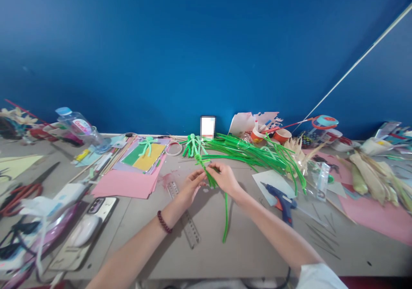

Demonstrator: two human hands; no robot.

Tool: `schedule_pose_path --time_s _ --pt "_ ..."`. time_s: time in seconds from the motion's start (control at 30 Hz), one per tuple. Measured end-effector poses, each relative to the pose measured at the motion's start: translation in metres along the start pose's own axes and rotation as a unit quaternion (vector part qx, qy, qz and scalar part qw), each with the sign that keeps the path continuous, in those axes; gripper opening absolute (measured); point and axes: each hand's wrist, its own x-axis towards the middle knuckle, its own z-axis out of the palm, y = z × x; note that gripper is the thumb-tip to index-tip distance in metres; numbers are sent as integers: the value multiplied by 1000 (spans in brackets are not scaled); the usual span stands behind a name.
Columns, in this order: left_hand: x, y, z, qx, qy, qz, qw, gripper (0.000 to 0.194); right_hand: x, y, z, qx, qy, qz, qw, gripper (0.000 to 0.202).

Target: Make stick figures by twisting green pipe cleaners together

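Both my hands meet over the middle of the table around a small bundle of green pipe cleaners (211, 181). My left hand (193, 187) pinches the bundle from the left, its fingers curled. From the other side my right hand (224, 180) closes thumb and fingers on the same bundle, hiding part of it. Below the right hand a single green pipe cleaner (225, 220) reaches toward the table's front; whether it joins the bundle I cannot tell. Just beyond my hands are light green pipe-cleaner figures (192, 145). A heap of long green pipe cleaners (254, 151) spreads to their right.
A ruler (185, 216) lies beneath my left forearm. To the right are a blue glue gun (281, 201), a red cup (282, 135) and corn husks (370, 177). Pink paper (125, 184), a phone (85, 233), scissors (22, 196) and a plastic bottle (79, 126) occupy the left.
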Motion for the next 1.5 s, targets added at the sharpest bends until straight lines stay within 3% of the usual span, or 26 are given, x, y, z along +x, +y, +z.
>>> schedule_pose_path --time_s 0.17,0.3,0.43,0.6,0.73,0.83,1.03,1.17,1.27,1.4,1.5 --pt "1 -1 0 0 49 56 997 22 -13 -3 2 -248 39 -162 954 16" --pt "4 -2 -4 -48 35 64 996 21 -20 1 7 -316 36 -227 920 21" --pt "5 -1 -8 -56 17 53 997 21 -15 1 7 -221 7 -187 957 19" --pt "4 4 -6 -70 -10 12 997 21 -6 2 10 -11 -33 -25 999 20" --pt "0 9 -3 -71 -19 -24 997 18 -4 8 12 201 -112 142 963 34" --pt "-1 12 -1 -58 -37 -36 997 19 -4 10 10 240 -141 207 938 39" --pt "0 12 4 -53 -26 -24 998 23 -1 11 11 211 -78 167 960 35" --pt "0 10 5 -53 12 3 999 13 -2 11 12 104 -21 66 992 25" --pt "0 8 3 -54 38 16 998 13 -6 6 11 -9 9 -19 1000 19" --pt "1 6 -1 -67 32 8 997 15 -9 2 11 -20 -18 -50 998 20" --pt "2 7 -4 -68 22 3 997 16 -6 6 12 70 -72 21 995 24"
